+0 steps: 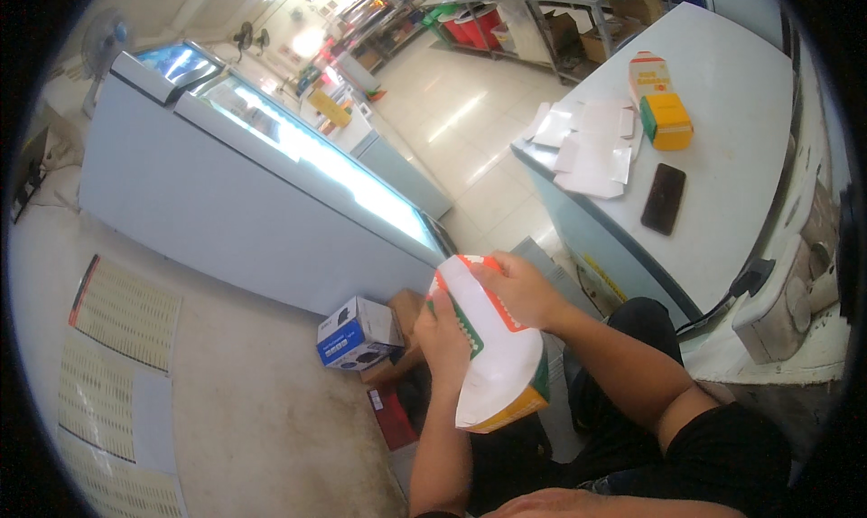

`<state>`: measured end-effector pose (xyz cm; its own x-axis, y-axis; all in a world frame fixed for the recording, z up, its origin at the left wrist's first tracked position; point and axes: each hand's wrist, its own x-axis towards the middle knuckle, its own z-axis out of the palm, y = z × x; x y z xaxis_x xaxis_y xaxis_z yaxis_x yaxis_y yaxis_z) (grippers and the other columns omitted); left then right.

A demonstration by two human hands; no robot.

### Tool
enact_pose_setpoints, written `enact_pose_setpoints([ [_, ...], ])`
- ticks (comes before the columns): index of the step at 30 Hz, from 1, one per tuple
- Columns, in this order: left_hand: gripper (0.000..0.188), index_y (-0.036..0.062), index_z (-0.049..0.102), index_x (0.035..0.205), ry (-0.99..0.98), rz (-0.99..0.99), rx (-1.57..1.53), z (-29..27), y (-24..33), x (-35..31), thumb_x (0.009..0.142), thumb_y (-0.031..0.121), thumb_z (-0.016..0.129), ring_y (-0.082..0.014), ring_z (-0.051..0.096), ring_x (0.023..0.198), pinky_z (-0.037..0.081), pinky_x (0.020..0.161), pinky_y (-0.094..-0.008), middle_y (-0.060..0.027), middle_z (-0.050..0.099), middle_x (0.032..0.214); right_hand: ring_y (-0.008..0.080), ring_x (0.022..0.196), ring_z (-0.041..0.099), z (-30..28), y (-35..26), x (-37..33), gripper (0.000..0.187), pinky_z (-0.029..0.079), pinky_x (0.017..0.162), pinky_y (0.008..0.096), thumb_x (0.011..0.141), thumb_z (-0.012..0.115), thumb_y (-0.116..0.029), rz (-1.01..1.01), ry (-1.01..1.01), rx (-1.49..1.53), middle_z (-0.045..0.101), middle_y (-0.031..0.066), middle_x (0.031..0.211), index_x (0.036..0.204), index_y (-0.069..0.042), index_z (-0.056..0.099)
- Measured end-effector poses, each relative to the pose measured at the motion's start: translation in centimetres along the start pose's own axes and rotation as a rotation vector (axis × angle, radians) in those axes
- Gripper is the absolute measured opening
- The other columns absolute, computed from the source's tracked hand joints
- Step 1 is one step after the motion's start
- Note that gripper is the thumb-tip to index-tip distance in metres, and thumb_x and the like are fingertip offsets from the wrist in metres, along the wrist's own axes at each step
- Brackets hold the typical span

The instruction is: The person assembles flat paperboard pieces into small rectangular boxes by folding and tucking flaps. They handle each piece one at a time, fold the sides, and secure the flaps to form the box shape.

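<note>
your left hand point(441, 342) is clamped on the left side of a white, orange and green carton point(499, 324), and your right hand point(526, 290) grips its upper right side, so the carton sits between your two hands. beyond your right hand, off to its right, a pale tabletop point(731, 93) bears cut white card point(591, 152), a dark phone point(664, 199) and, farther off, a yellow-and-green box point(668, 122). left of your left hand stands a blue-and-white box point(354, 336).
</note>
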<state>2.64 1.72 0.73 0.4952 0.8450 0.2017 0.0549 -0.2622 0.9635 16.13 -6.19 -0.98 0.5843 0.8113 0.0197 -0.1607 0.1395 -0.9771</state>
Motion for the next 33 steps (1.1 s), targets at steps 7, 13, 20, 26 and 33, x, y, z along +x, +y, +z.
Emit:
enact_pose_setpoints([
  [7,0.041,-0.0014,0.070,0.121,-0.075,-0.024,-0.076,-0.5,-0.4,0.2,0.115,0.035,0.051,-0.0061,0.064,0.085,0.051,0.075,-0.0233,-0.0016,0.072,0.101,0.0307,0.076,0.073,-0.3,-1.3,-1.1,0.042,0.055,0.072,0.0409,0.108,0.058,-0.035,-0.156,0.024,-0.233,0.073,0.0214,0.085,0.102,0.004,0.072],
  [13,0.037,-0.0037,0.071,0.114,-0.184,-0.019,-0.152,-1.1,-0.6,0.5,0.113,0.030,0.056,-0.0066,0.061,0.083,0.050,0.075,-0.0253,-0.0012,0.070,0.097,0.0259,0.070,0.070,0.1,-0.5,-1.1,0.041,0.053,0.068,0.0393,0.108,0.058,-0.036,-0.193,0.099,-0.199,0.071,0.0184,0.080,0.101,0.001,0.071],
  [20,0.033,-0.0026,0.069,0.118,-0.315,-0.081,-0.091,-2.6,-1.8,0.7,0.112,0.028,0.058,-0.0065,0.062,0.088,0.050,0.078,-0.0259,-0.0010,0.070,0.104,0.0217,0.067,0.066,-0.2,-1.7,-1.1,0.043,0.052,0.067,0.0361,0.108,0.059,-0.038,-0.241,0.092,-0.076,0.070,0.0163,0.077,0.101,0.002,0.072],
  [26,0.032,-0.0024,0.069,0.119,-0.402,-0.183,-0.120,-2.5,-1.1,0.8,0.112,0.026,0.058,-0.0078,0.061,0.093,0.050,0.084,-0.0262,-0.0017,0.071,0.106,0.0256,0.073,0.069,-1.8,-0.9,-0.2,0.042,0.053,0.072,0.0391,0.106,0.061,-0.039,-0.132,-0.056,-0.246,0.072,0.0170,0.082,0.106,0.002,0.074],
  [33,0.026,-0.0034,0.068,0.125,-0.258,-0.079,0.012,-3.0,-2.5,1.4,0.110,0.016,0.059,-0.0121,0.062,0.101,0.050,0.093,-0.0310,-0.0031,0.072,0.111,0.0438,0.093,0.071,-2.3,-2.4,-0.4,0.039,0.053,0.085,0.0508,0.106,0.055,-0.036,-0.111,-0.270,-0.627,0.073,0.0258,0.095,0.108,-0.002,0.074],
])
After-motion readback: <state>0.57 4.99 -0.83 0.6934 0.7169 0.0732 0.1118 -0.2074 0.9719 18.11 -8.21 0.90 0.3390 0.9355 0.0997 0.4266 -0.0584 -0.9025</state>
